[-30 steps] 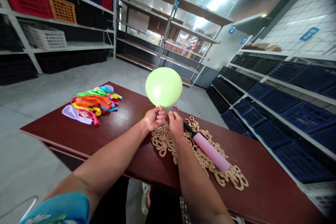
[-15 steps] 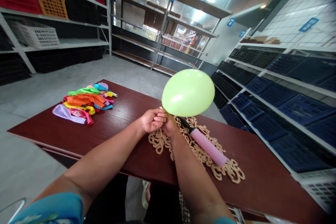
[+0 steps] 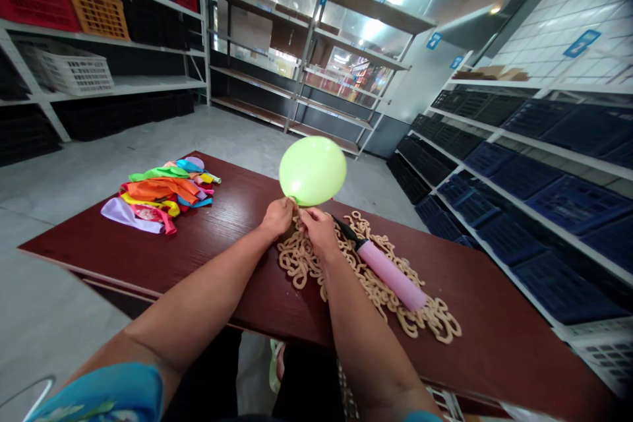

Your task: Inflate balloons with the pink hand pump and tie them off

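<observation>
An inflated light green balloon stands above my hands, over the dark red table. My left hand is closed on the balloon's neck. Just beside it my right hand is closed too, its thumb and fingers pinching at the neck; the fingertips partly hide the end. A pink hand pump with a black nozzle end lies to the right of my right hand, on top of a tan, curly openwork piece spread over the table.
Several limp, colourful balloons lie in a pile at the table's left. Shelves with dark blue crates stand on the right. Metal racks stand at the back, and a white basket sits on the left shelf.
The balloon has swung left and turned, its neck now pointing down between my hands. My hands have moved slightly apart, the left one turning over. The pump and balloon pile stay put.
</observation>
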### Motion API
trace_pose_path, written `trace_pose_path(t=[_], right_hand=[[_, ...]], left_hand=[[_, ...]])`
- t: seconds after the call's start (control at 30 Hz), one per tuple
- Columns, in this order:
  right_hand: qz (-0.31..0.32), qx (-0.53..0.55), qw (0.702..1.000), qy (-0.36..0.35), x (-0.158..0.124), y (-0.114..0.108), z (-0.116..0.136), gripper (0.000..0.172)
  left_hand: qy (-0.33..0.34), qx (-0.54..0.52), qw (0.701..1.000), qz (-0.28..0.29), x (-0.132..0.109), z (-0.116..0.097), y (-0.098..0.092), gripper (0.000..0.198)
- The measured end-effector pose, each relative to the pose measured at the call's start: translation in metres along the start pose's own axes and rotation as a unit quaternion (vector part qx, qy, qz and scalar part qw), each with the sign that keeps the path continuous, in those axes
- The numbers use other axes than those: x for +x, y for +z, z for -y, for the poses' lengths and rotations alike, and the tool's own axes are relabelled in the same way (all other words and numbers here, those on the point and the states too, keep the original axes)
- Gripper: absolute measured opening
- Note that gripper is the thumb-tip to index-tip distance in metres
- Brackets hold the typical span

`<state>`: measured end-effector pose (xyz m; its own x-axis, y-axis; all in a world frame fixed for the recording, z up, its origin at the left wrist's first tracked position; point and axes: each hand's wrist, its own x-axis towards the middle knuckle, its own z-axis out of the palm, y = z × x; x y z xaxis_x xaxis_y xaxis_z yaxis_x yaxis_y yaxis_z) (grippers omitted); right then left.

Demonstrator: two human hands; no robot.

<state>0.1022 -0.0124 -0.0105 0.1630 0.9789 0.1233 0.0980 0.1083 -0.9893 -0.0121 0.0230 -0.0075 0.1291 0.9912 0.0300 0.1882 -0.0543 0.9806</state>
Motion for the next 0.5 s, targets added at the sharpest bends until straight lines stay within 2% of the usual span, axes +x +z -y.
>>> trace_pose_path(t=[0.07, 0.13, 0.23, 0.37, 0.5], right_hand=[[0.029, -0.002, 1.000, -0.008, -0.002, 0.001, 0.003, 0.020], [0.045, -0.021, 0.998, -0.032, -0.003, 0.000, 0.004, 0.019], [0.054, -0.064, 0.992, -0.097, -0.003, -0.003, 0.003, 0.019], [0.009, -0.141, 0.966, -0.217, 0.000, -0.009, 0.003, 0.019], [-0.015, -0.180, 0.952, -0.248, 0.002, -0.013, 0.002, 0.017]], left_hand=[[0.059, 0.149, 0.986, -0.039, 0.005, 0.007, -0.002, 0.028], [0.081, 0.222, 0.970, -0.050, 0.007, 0.010, -0.003, 0.032], [0.100, 0.242, 0.964, -0.042, 0.006, 0.010, -0.001, 0.035], [0.142, 0.233, 0.961, -0.032, 0.004, 0.009, 0.003, 0.034], [0.169, 0.222, 0.960, -0.027, 0.003, 0.010, 0.006, 0.035]])
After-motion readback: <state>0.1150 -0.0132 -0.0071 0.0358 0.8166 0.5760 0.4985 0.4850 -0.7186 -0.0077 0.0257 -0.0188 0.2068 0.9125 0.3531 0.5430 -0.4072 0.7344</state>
